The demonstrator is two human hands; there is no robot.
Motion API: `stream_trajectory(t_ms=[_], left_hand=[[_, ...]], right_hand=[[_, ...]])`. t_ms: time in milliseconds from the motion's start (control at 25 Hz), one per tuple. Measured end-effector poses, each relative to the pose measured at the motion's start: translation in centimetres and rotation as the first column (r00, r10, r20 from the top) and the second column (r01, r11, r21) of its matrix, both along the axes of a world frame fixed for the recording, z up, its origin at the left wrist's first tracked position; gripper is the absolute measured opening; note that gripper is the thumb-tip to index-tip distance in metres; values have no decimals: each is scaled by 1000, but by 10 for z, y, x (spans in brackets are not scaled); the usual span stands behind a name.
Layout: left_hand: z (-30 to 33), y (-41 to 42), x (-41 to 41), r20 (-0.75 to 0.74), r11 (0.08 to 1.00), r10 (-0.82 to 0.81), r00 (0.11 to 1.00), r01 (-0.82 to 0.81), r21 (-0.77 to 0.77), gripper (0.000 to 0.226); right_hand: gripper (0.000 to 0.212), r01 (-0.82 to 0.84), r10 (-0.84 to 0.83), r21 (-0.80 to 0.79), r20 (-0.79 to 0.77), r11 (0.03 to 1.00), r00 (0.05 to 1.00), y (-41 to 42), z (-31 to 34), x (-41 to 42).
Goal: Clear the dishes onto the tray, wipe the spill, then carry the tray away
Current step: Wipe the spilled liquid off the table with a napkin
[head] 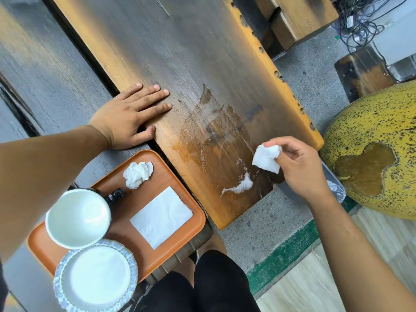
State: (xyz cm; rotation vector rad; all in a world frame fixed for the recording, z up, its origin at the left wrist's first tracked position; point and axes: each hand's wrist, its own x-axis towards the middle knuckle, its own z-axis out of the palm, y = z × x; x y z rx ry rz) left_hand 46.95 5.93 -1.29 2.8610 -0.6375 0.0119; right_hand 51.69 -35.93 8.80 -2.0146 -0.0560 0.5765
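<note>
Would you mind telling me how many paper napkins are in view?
3: a crumpled napkin and a flat napkin on the tray, and a napkin wad pinched in the right hand.

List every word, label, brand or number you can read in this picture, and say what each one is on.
None can be read.
The flat napkin on the tray has a faint embossed mark near one corner, too blurred to read.
The mug, the plate and the tissue in the right hand carry no print.
</note>
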Motion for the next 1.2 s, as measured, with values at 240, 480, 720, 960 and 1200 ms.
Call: stream_trajectory(t_ms=[240,480,720,960,1200], left_hand=[[1,1,-1,7,1000,-2,1000,2,-7,65],[1,0,0,3,1000,-5,1000,5,-7,66],[0,1,0,6,1000,-10,1000,10,-7,66],[0,0,1,6,1000,-10,1000,10,-17,66],[0,0,1,-1,1000,-11,1000,11,-11,66]], right_hand=[[38,65,-53,-251,52,966,997,-22,-6,5],[29,63,-25,-352,111,934,993,-14,-9,9],[32,-3,172,-490,301,872,938,-9,-28,21],[19,141,103,-534,400,834,911,-18,-48,8],[21,198,17,-538,368,819,930,-22,-49,24]])
